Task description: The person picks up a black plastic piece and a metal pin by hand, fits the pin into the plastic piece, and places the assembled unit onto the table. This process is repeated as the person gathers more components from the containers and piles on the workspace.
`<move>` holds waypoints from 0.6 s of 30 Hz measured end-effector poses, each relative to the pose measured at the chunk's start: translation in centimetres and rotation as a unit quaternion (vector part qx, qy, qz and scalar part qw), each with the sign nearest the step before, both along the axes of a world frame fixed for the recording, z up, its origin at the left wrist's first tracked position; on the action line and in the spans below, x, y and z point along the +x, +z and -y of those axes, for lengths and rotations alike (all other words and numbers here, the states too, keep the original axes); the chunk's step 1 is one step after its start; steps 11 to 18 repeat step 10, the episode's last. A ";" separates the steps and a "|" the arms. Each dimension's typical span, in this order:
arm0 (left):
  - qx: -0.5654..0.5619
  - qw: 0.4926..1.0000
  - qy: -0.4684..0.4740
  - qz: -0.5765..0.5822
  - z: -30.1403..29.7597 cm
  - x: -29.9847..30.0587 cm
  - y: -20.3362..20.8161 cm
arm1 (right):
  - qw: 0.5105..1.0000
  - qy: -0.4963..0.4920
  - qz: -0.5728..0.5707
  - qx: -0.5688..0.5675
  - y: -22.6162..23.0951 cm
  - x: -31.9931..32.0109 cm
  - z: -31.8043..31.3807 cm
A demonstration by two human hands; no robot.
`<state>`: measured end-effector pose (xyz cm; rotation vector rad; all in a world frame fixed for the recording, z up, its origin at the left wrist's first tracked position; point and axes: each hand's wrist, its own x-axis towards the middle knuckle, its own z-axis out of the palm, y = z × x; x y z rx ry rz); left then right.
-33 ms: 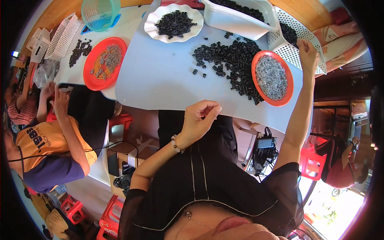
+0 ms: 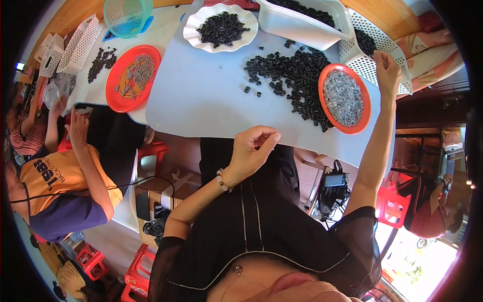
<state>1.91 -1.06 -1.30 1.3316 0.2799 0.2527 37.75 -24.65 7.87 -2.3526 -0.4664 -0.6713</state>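
My left hand is by the near edge of the grey-white table, thumb and fingers curled into a pinch. Whatever is in it, if anything, is too small to make out. At the right, my right hand is over the edge of a white perforated basket with black pieces in it. Its fingers are pinched together, their tips partly hidden. An orange-red plate heaped with small clear and silvery pieces sits nearby. Beside it, many small black cylindrical pieces lie loose in a pile.
A scalloped white plate and a white tub hold more black pieces. On the adjoining table are a red plate and a green basket. A co-worker sits at the left; red stools stand below.
The table and its things have shifted very slightly in view. The co-worker's hand at the left has moved a little. My two hands keep the same poses.
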 end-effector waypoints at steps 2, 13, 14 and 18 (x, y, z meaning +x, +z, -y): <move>-0.004 1.000 0.005 0.021 0.1 0.1 -0.7 | 0.996 0.085 -0.040 0.004 0.0 -4.8 -2.8; 0.006 0.999 -0.036 -0.001 -0.3 -0.3 -0.4 | 0.925 0.346 -0.092 -0.132 -3.9 -18.7 -12.9; 0.006 0.999 -0.036 -0.001 -0.3 -0.3 -0.4 | 0.925 0.346 -0.092 -0.132 -3.9 -18.7 -12.9; 0.006 0.999 -0.036 -0.001 -0.3 -0.3 -0.4 | 0.925 0.346 -0.092 -0.132 -3.9 -18.7 -12.9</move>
